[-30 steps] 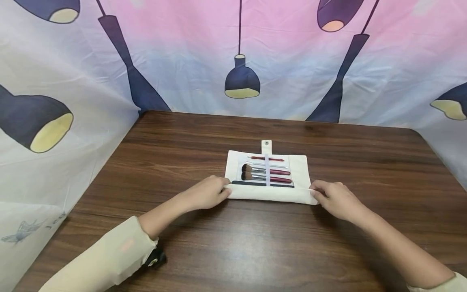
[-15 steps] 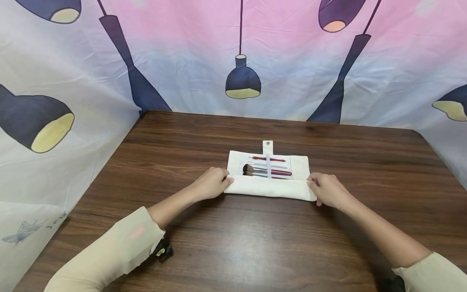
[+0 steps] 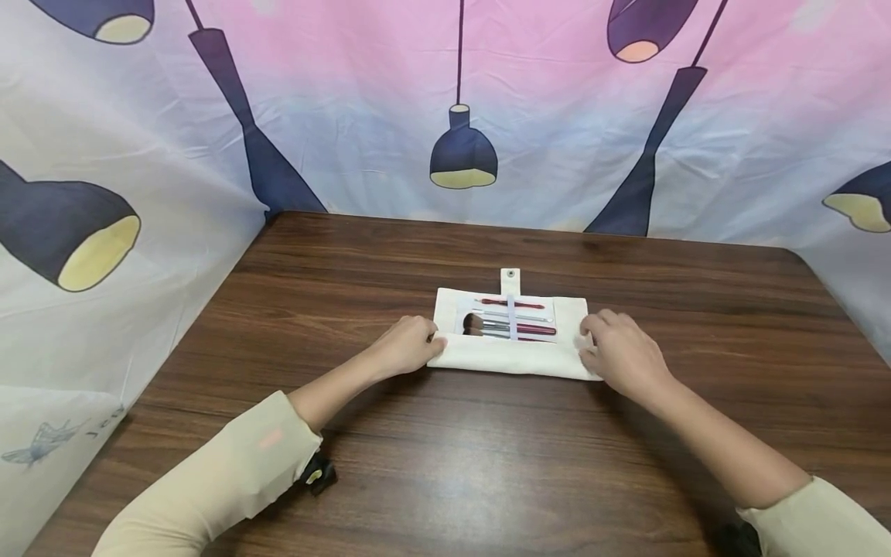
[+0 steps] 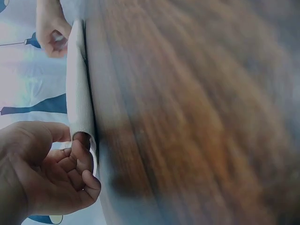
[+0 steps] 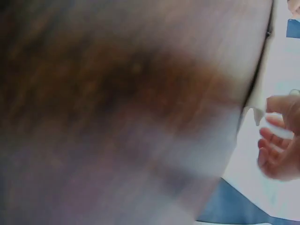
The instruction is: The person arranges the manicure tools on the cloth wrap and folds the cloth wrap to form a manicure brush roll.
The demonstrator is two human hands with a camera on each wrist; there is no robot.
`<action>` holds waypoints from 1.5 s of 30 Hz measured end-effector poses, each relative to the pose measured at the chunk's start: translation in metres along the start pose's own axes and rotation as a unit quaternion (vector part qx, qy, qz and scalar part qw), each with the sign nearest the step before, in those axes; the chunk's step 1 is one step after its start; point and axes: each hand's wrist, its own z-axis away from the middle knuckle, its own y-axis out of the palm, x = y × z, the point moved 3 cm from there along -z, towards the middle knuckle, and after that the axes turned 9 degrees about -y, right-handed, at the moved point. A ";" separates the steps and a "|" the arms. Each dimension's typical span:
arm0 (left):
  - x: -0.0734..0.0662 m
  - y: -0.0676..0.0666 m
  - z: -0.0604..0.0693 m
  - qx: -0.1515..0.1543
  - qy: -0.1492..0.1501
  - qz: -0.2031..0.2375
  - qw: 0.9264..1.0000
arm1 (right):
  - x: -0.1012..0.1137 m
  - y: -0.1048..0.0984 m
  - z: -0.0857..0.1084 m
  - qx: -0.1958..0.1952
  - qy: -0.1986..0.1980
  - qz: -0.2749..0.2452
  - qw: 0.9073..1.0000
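Note:
A cream cloth brush roll [image 3: 513, 356] lies on the wooden table, its near side folded over. Several slim tools show inside under a pale elastic strap [image 3: 512, 317], among them a makeup brush [image 3: 473, 323] with brown bristles and a red handle; a lower brush is partly covered by the fold. My left hand [image 3: 406, 346] pinches the left end of the fold, with fingertips inside the rolled edge in the left wrist view. At the right end hovers my right hand [image 3: 626, 352], thumb and fingers apart and loosely bent. Whether it touches the cloth I cannot tell.
A snap tab [image 3: 510, 281] sticks out from the roll's far edge. The dark wooden table [image 3: 445, 464] stretches around it. Behind and to the left hangs a fabric backdrop [image 3: 362, 116] printed with lamps, meeting the table's edges.
The near fold has rolled away from me over the lowest dark item and most of a brush. My right hand has since loosened from the right end and lifted slightly; the left keeps its grip.

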 end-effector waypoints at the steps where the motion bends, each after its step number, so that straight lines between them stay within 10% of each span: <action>1: -0.001 0.000 0.000 0.000 0.002 -0.003 1.000 | 0.005 -0.002 0.000 -0.014 -0.041 0.020 0.999; 5: -0.002 -0.002 0.000 -0.002 0.009 -0.006 1.000 | 0.022 -0.007 0.003 -0.025 -0.168 0.056 0.984; 12: -0.007 -0.002 0.005 -0.051 0.034 -0.075 0.995 | 0.032 0.000 0.013 0.046 -0.196 0.062 0.977; 18: -0.016 -0.003 0.011 -0.166 0.154 -0.193 0.955 | 0.032 0.003 0.018 0.059 -0.200 0.059 0.976; 24: -0.018 0.002 0.017 -0.165 0.286 -0.244 0.912 | 0.031 0.005 0.016 0.060 -0.196 0.044 0.978; 31: -0.022 0.005 0.018 -0.100 0.264 -0.240 0.929 | 0.025 0.004 0.013 0.047 -0.199 0.033 0.978; 45: -0.023 0.010 0.012 -0.110 0.258 -0.210 0.936 | 0.025 0.010 0.009 0.010 -0.185 0.038 0.982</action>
